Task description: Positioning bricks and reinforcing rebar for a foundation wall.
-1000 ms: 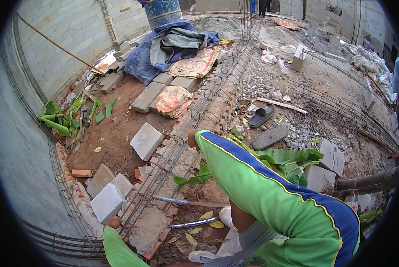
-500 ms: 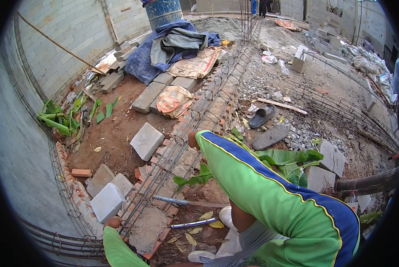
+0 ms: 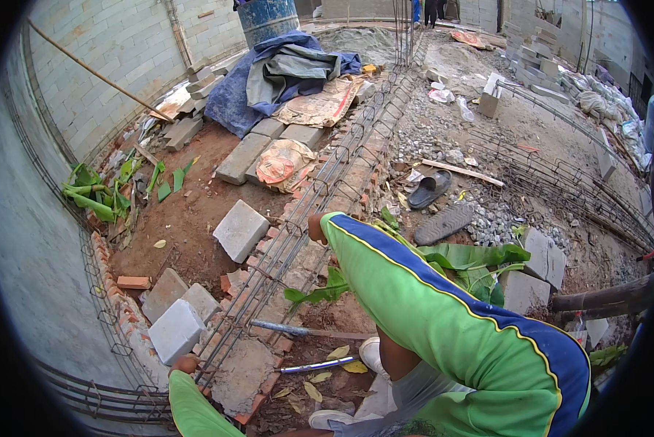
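A long rebar cage (image 3: 265, 266) of steel bars and stirrups runs along a low brick and mortar footing (image 3: 243, 379). My left hand (image 3: 185, 363), in a green sleeve, is closed at the cage's near end, beside a pale block (image 3: 177, 331). Farther along, my right hand (image 3: 317, 228) is closed at the cage's right side; its arm reaches across from the right. The fingers of both hands are small and partly hidden. Between my arms lie a long tool with a grey handle (image 3: 279, 328) and a thin blue and white strip (image 3: 318, 365).
Grey blocks (image 3: 241, 230) stand on the soil left of the footing. A blue tarp (image 3: 232, 98) covers a pile beyond. To the right are a black sandal (image 3: 429, 189), banana leaves (image 3: 476, 255), gravel and more rebar cages (image 3: 560, 186). A grey wall (image 3: 32, 255) borders the left.
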Tool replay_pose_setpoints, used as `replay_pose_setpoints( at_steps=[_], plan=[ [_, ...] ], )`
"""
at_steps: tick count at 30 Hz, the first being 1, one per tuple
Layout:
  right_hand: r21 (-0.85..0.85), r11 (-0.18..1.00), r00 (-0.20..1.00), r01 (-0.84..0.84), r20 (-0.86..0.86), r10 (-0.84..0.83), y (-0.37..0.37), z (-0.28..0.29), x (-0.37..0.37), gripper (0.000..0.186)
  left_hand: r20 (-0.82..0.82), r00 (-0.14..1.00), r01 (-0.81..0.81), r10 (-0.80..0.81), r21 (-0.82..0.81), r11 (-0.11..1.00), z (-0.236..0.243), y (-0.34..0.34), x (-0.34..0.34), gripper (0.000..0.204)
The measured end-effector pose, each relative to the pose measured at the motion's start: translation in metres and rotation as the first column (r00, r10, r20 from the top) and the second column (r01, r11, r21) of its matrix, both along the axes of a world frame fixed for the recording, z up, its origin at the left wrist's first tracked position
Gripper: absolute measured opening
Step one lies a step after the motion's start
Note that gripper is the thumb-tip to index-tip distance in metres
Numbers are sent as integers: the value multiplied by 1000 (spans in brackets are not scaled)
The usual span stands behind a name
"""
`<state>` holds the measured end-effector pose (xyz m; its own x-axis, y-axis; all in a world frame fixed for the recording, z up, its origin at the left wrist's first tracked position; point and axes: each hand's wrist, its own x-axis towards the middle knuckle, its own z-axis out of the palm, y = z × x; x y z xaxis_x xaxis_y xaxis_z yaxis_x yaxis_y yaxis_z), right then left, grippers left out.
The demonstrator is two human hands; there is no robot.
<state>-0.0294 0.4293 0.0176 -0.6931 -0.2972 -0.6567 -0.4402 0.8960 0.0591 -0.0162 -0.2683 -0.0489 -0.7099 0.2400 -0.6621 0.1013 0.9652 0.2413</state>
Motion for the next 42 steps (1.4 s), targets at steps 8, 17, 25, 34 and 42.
replay_pose_setpoints(
  at_steps=[8,17,25,34,42],
  plan=[
    [53,996,997,-73,6,73,-5,12,7,36,26,996,-89,89,-17,996,8,11,3,33],
    [169,983,992,-65,113,46,70,-37,15,40,-4,973,231,-231,101,968,-27,33,-28,35],
    [53,996,996,71,54,-74,-11,44,26,36,44,996,-80,81,-43,996,4,13,-2,35],
    [81,997,998,2,65,-7,-1,26,19,37,47,988,-144,145,-18,989,16,29,6,34],
    [55,998,1000,-4,25,2,-12,46,30,39,45,986,-159,161,-33,987,25,31,11,35]
  ],
)
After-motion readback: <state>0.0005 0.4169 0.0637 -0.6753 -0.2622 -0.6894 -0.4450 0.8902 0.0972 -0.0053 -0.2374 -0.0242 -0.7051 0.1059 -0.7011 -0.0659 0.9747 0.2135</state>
